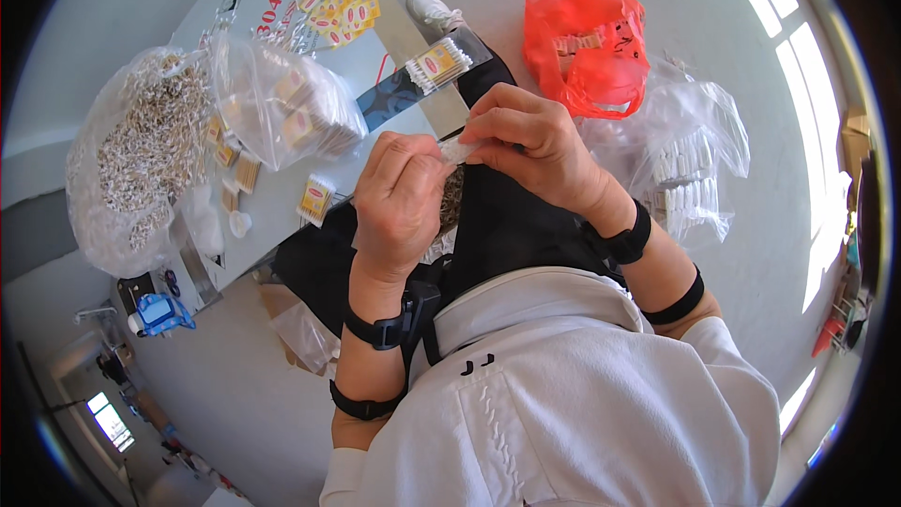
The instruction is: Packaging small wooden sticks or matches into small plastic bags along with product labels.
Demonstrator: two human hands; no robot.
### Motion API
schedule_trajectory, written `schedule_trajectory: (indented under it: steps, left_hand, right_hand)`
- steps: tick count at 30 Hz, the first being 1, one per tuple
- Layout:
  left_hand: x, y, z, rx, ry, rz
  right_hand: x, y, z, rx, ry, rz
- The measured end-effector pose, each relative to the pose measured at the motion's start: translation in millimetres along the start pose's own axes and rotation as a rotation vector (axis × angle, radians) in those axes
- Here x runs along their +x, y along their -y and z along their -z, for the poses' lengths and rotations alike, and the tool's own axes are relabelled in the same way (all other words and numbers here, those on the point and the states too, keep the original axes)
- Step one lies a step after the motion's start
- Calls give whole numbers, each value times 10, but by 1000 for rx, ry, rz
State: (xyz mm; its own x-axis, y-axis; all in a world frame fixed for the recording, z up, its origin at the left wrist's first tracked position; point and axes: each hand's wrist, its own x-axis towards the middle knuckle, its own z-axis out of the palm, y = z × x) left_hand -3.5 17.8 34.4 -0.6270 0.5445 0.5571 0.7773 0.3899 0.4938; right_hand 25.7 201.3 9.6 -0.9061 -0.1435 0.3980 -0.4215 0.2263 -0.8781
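1 upright fisheye view, head-worn, looks steeply down from above, closest over the off-white cloth shirt (582, 394), with the bare left hand (399, 195) and bare right hand (537, 139) near its centre.

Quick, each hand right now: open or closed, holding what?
Left hand: closed, pinching a small, whitish, translucent plastic piece.
Right hand: closed, fingertips pinched at its other end.

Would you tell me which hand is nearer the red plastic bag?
Right. In view, the right hand is below-left of the red plastic bag; the left hand is farther below-left.
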Motion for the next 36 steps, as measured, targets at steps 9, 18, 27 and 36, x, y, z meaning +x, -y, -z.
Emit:
schedule_trajectory:
  steps: [9, 18, 27, 36]
  left_hand:
    - [-91, 93, -90, 16, -59, 8]
    - [-50, 88, -70, 108, 41, -111]
    - [-126, 97, 119, 165, -82, -115]
    - [-191, -28, 393, 57, -227, -11]
  right_hand:
    - [-59, -69, -121, -257, -123, 230]
    - [-53, 26, -206, -225, -118, 163]
    - [-94, 114, -181, -284, -135, 213]
    - [-104, 202, -161, -376, -167, 459]
